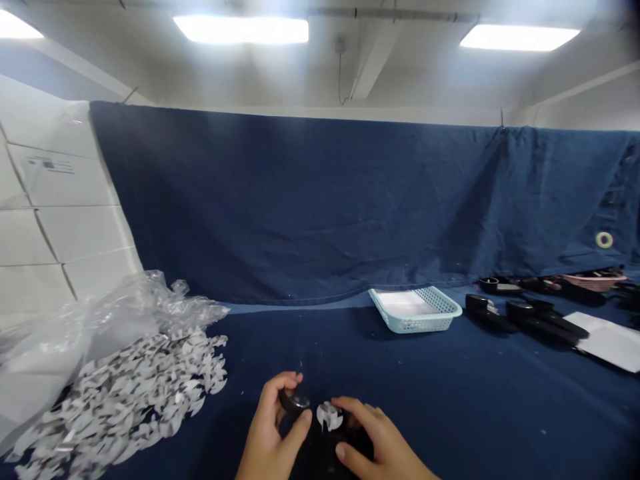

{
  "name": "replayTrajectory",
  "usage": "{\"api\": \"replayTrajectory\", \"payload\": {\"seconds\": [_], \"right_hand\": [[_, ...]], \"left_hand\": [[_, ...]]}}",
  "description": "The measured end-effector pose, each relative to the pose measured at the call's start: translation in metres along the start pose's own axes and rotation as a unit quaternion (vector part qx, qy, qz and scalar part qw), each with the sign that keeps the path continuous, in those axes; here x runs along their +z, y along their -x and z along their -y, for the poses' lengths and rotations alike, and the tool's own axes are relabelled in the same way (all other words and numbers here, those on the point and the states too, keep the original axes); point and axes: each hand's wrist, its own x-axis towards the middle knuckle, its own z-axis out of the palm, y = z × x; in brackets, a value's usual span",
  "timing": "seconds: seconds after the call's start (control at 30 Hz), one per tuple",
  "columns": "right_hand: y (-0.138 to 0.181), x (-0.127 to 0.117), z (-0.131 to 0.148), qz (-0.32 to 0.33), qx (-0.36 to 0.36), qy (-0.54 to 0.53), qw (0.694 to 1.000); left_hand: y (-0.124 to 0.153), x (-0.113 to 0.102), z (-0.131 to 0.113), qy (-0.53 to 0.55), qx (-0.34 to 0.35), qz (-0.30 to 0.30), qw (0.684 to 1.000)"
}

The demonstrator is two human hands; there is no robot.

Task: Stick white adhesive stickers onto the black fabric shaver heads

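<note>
Between thumb and fingers, my left hand [278, 430] grips a small black rounded piece [295, 401] with a shiny top. Just right of it, my right hand [373, 437] curls its fingers around a dark part whose shape is mostly hidden against the navy cloth. A pale grey notched disc [329, 416] shows at the top of that dark part, near my right fingertips. The black piece and the disc are a short way apart. To the left lies a large heap of thin pale grey curved pieces [145, 390].
Clear plastic sheeting [130, 320] lies behind the heap, next to stacked white boxes [80, 233]. A light blue basket [423, 324] stands farther back. Several black long-bodied items [543, 320] and white paper [607, 340] lie at right. A navy curtain [310, 207] hangs behind the table.
</note>
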Motion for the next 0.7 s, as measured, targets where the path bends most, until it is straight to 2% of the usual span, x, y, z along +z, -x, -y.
{"api": "replayTrajectory", "payload": {"seconds": [0.17,0.33,0.47,0.7], "right_hand": [[-0.001,-0.004,0.006,-0.006,0.003,-0.009,1.0],[0.001,-0.003,0.006,-0.008,0.007,-0.014,1.0],[0.004,-0.001,0.004,-0.018,0.016,-0.038,0.999],[0.0,-0.005,0.006,-0.003,-0.03,-0.015,0.999]], "left_hand": [[0.007,0.007,-0.006,0.018,0.002,0.002,1.0],[0.012,0.016,-0.011,0.023,0.008,0.042,0.999],[0.017,0.022,-0.016,-0.006,0.002,0.082,0.997],[0.02,0.021,-0.019,-0.103,0.032,0.13,0.986]]}}
